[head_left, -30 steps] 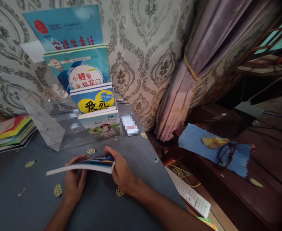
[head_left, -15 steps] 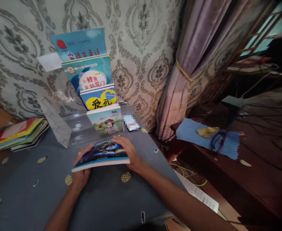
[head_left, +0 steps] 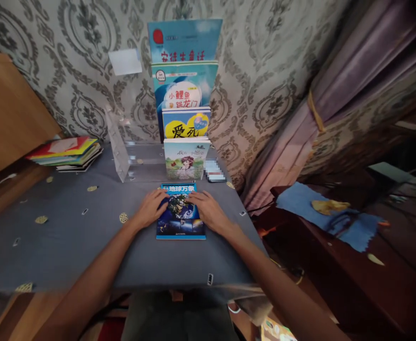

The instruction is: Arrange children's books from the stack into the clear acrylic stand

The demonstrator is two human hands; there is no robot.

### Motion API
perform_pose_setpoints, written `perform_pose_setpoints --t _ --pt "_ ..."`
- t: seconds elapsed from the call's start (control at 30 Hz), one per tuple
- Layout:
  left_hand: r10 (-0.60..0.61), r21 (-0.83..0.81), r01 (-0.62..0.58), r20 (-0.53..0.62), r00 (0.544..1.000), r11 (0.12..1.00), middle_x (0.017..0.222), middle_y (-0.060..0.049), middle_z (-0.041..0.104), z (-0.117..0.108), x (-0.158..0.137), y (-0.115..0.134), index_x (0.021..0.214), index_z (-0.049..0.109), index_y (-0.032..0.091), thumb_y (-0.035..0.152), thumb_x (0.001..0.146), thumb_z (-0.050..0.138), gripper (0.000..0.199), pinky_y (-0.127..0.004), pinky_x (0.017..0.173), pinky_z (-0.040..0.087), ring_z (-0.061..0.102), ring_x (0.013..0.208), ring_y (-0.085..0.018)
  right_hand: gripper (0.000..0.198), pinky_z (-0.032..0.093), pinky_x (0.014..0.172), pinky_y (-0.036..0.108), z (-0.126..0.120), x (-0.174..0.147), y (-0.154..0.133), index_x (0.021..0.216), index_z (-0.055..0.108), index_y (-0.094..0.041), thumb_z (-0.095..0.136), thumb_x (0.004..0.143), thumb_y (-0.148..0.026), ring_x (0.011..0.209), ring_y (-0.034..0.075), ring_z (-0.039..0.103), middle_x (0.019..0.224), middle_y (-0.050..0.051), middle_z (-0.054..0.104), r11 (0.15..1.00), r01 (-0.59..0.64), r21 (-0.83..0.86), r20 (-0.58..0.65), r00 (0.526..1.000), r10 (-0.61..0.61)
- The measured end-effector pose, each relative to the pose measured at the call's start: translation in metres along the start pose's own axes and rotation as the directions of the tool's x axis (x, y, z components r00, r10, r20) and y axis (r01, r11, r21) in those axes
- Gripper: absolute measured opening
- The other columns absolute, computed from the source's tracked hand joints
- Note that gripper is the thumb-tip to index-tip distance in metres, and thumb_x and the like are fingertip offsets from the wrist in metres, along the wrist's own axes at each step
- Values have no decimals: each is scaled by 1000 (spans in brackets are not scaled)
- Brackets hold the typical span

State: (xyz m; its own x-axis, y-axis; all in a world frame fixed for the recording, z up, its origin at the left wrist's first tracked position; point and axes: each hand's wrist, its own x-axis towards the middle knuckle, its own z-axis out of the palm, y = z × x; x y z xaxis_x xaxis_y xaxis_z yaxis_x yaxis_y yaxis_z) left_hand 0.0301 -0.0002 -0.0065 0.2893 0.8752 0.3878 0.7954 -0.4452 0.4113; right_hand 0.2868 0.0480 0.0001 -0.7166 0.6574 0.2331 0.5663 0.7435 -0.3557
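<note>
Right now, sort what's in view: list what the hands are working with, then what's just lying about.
In hand:
- blue book, flat on the grey table
- left hand and right hand, resting on its cover
- clear stepped stand with four books

Lying about:
- stack of books
- blue cloth
- curtain

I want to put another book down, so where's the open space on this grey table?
The widest bare cloth lies left of the left hand, running from the book stack to the near edge. A narrower strip sits right of the right hand. It is crowded ahead: the blue book lies close before the clear stand and its row of books.
</note>
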Motion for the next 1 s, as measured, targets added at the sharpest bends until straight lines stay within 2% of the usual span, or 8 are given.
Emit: perform_pose_setpoints --t 0.1,0.27,0.4,0.5,0.63,0.73,0.87,1.0 --pt "-17 56 16 11 1000 998 145 -14 55 10 0 -3 121 61 20 32 92 55 32 -53 114 40 46 140 -30 54 32 119 52 8 28 -21 133 62 -23 48 87 2 137 24 52 143 12 60 999 49 0 -2 999 -49" --pt "-26 79 22 41 999 997 149 -16 52 13 1 -8 124 58 20 32 93 54 34 -53 116 37 43 143 -30 47 32 118 50 24 57 -38 141 51 -8 45 95 -5 144 27 43 147 22 53 998 18 -53 43 999 -15" --pt "-39 90 33 64 997 995 150 -16 51 10 2 -4 118 60 20 34 95 52 28 -53 116 36 41 145 -30 45 31 118 53 21 46 -16 141 52 -10 40 98 -9 144 28 43 150 21 51 984 -147 -102 -57 988 141" --pt "-46 72 41 71 996 997 149 -17 52 7 2 -2 117 59 19 34 95 52 27 -54 115 36 40 145 -32 44 31 118 54 16 34 5 140 54 -12 37 99 -12 142 28 45 150 18 51 971 -230 -71 -109 969 222" --pt "-56 -27 56 34 998 998 143 -16 56 6 2 -6 124 54 19 33 93 54 34 -51 114 39 47 139 -31 43 33 118 51 15 28 22 137 57 -14 39 98 -15 142 26 46 149 15 54 973 -229 22 -106 967 230" --pt "-108 -114 107 -6 994 988 138 -18 59 7 3 -13 134 45 17 27 95 47 41 -51 111 42 55 131 -29 43 37 115 50 20 31 32 135 59 -16 41 96 -15 136 26 52 143 12 60 972 -214 101 -145 963 227" --pt "-177 -195 164 -53 983 967 138 -19 59 11 6 -21 139 37 15 20 95 42 44 -51 114 39 54 132 -27 43 46 108 47 26 37 51 133 61 -21 43 94 -17 124 26 62 135 8 67 957 -162 240 -215 953 215" --pt "-223 -248 195 -89 971 949 134 -15 63 11 9 -27 141 35 18 15 93 39 48 -51 114 39 56 129 -24 48 49 106 48 27 40 65 140 55 -21 40 94 -18 120 26 64 127 7 71 916 -134 378 -235 943 235"
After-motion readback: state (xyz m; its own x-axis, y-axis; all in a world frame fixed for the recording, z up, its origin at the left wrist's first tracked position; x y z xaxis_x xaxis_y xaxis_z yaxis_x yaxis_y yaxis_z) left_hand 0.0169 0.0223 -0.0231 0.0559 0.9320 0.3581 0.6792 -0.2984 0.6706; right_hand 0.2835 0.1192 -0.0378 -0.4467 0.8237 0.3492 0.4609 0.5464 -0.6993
